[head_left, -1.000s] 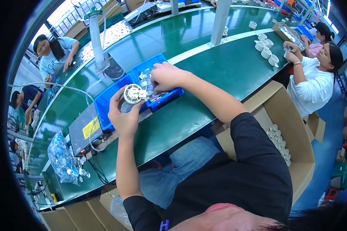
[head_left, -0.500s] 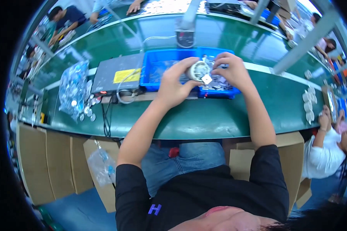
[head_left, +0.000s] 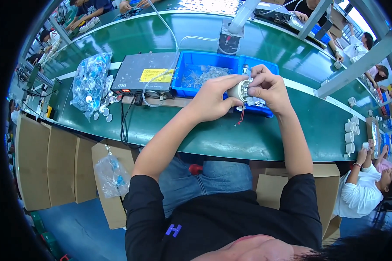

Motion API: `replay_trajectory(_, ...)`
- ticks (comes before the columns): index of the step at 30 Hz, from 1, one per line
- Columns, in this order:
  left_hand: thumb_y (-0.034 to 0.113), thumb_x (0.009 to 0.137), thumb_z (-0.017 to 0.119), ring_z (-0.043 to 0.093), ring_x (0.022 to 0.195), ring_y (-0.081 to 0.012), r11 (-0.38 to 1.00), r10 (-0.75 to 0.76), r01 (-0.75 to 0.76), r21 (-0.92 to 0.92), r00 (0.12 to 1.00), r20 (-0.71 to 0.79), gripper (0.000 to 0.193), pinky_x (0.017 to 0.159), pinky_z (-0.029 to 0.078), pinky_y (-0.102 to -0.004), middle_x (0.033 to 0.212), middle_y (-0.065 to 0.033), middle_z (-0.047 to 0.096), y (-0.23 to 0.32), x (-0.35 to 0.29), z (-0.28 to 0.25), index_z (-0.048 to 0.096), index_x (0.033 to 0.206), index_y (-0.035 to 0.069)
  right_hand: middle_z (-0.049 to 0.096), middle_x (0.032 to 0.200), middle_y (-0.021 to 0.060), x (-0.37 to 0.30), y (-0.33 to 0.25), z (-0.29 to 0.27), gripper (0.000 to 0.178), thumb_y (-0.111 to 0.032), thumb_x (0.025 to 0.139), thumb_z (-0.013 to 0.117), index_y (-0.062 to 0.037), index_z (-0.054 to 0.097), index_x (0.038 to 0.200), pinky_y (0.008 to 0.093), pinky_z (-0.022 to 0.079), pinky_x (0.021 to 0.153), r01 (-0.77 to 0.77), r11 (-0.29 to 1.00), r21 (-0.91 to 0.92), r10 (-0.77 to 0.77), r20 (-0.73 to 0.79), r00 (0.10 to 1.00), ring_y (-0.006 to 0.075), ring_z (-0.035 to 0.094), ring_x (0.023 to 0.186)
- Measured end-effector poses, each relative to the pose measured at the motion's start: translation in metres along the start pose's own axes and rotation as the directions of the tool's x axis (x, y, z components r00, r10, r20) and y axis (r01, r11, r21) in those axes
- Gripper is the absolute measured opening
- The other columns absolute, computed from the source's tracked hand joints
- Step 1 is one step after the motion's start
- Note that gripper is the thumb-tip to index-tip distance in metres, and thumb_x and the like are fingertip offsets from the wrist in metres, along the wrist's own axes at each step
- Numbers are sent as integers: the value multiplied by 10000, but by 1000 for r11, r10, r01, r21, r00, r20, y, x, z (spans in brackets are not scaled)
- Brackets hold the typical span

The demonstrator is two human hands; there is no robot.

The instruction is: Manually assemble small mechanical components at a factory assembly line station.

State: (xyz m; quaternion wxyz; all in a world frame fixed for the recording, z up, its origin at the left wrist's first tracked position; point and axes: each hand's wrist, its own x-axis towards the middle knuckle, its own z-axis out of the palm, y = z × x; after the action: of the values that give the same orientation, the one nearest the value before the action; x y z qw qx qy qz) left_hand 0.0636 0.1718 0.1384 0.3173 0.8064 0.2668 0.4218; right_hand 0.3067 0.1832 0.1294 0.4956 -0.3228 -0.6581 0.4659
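My left hand (head_left: 212, 99) is wrapped round a white cylindrical housing (head_left: 235, 92), fingers over the top and thumb below. The housing lies tilted on its side, its open end turned to the right. Thin red wires (head_left: 241, 115) dangle beneath it. At that open end, my right hand (head_left: 269, 90) has thumb and fingers pinched together. Whatever they pinch is hidden by the fingers. Behind the hands stand a blue bin (head_left: 177, 92) with small clear pieces in it and a second blue bin (head_left: 265, 65) with shiny metallic parts.
A grey control box (head_left: 133, 71) with cables stands left of the bins. Beside it lie a bag of blue-and-white parts (head_left: 91, 82) and loose discs (head_left: 105, 114). White cups (head_left: 349, 137) line the right side, near a co-worker (head_left: 361, 191). A post (head_left: 229, 37) rises behind the bins.
My view has shifted, moving the scene slightly. The housing has turned more side-on, and red wires now hang below it. My right fingers have closed in on its open end.
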Motion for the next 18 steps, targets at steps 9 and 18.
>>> replay_trajectory(9, -24, 706, 809, 708, 1131, -330, 946, -193, 145, -291, 971, -141, 674, 1020, 544, -395, 1324, -162, 725, -4, -2, 11, 661, 1363, -6, 694, 1195, 149, 0, -1, 19, 484, 50, 796, 818, 30, 687, 1261, 305, 533, 948, 1, 923, 386, 16, -41, 999, 207, 637, 1064)
replay_trajectory(18, -31, 720, 804, 715, 1123, -345, 978, 185, -150, 143, 940, -286, 631, 983, 564, -401, 1281, -182, 731, -5, -2, 14, 665, 1336, -17, 689, 1213, 158, -3, 2, 36, 383, 35, 890, 763, 55, 692, 1265, 355, 505, 1067, -67, 901, 429, 169, -204, 964, 239, 634, 1137)
